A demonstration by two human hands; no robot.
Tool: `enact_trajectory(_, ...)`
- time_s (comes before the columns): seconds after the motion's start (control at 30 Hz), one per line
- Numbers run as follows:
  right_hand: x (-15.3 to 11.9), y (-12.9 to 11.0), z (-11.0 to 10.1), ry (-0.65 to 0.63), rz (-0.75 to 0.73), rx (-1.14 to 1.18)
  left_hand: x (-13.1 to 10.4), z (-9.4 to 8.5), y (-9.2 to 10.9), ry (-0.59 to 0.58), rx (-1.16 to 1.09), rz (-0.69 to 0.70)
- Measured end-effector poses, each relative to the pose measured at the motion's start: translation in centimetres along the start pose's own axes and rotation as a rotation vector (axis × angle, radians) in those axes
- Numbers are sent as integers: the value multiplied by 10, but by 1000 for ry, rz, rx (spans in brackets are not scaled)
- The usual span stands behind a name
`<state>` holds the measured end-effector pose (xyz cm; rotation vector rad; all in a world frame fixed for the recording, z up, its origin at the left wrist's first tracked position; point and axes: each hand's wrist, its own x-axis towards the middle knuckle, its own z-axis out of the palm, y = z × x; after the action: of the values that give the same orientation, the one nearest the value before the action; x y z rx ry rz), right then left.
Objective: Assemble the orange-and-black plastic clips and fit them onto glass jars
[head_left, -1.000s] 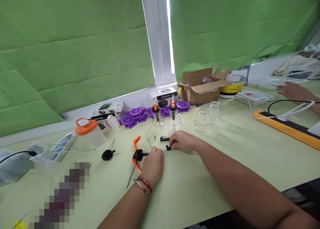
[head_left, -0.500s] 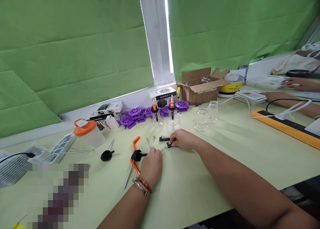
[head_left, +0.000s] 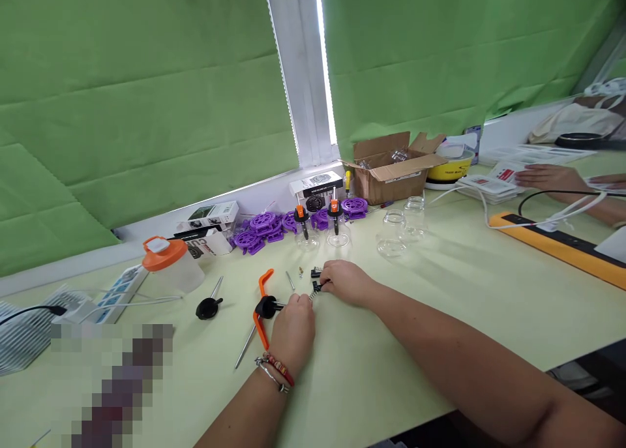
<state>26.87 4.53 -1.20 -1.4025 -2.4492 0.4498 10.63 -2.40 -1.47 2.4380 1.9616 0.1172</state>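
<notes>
My left hand (head_left: 295,324) is closed on the rod of a black funnel-shaped part (head_left: 267,307), which has orange arms (head_left: 261,330) beside it. A small spring (head_left: 313,294) sticks out past its fingertips. My right hand (head_left: 346,281) pinches a small black piece (head_left: 317,286) that meets or nearly meets the spring's end. Just behind it lies another black piece with a spring (head_left: 315,272). A short metal pin (head_left: 290,280) and tiny brass bits (head_left: 300,272) lie beyond my left hand. Farther left rests a black cap with a rod (head_left: 208,308).
Glass jars (head_left: 391,236), purple parts (head_left: 264,222) and an open carton (head_left: 391,174) stand along the back. An orange-lidded cup (head_left: 171,265) is at left. Another person's hand (head_left: 548,176) touches white cards (head_left: 493,186) near an orange power strip (head_left: 562,242).
My right hand has moved left with the black piece, closer to the spring at my left hand. On the right, another person's hand has shifted onto the white cards.
</notes>
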Motion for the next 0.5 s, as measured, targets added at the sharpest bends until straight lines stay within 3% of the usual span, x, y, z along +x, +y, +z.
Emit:
enact_trajectory(0.2, 2, -1, -1, 36, -8, 32, 1, -2, 1, -27, 15, -11)
enact_trajectory(0.33, -4, -5, -7, 118, 57, 299, 1, 0, 0, -19, 17, -11)
enact_trajectory(0.5, -7, -14, 0, -127, 373, 910, 0, -1, -2, -1, 33, -2)
